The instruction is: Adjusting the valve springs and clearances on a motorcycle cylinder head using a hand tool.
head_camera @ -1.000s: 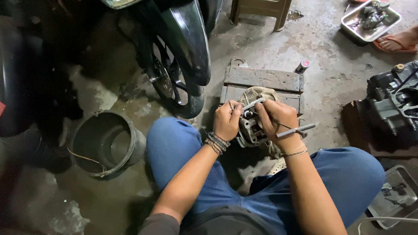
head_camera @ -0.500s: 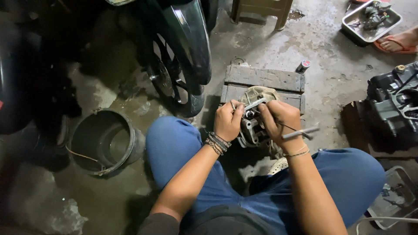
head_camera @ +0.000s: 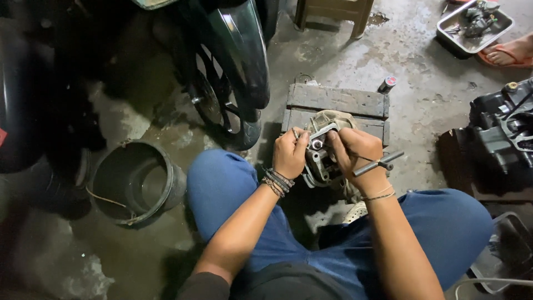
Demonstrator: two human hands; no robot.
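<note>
Barely anything is shifting: your left hand [head_camera: 290,153] is bracing the engine part [head_camera: 321,158], right hand [head_camera: 355,151] fingers gripping the T-handle tool [head_camera: 378,163]; keep turning squarely.

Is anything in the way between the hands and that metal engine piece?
Nothing visible. The left hand already grips the metal engine part from one side, and the right hand rests on its other side while holding a T-shaped tool.
</note>
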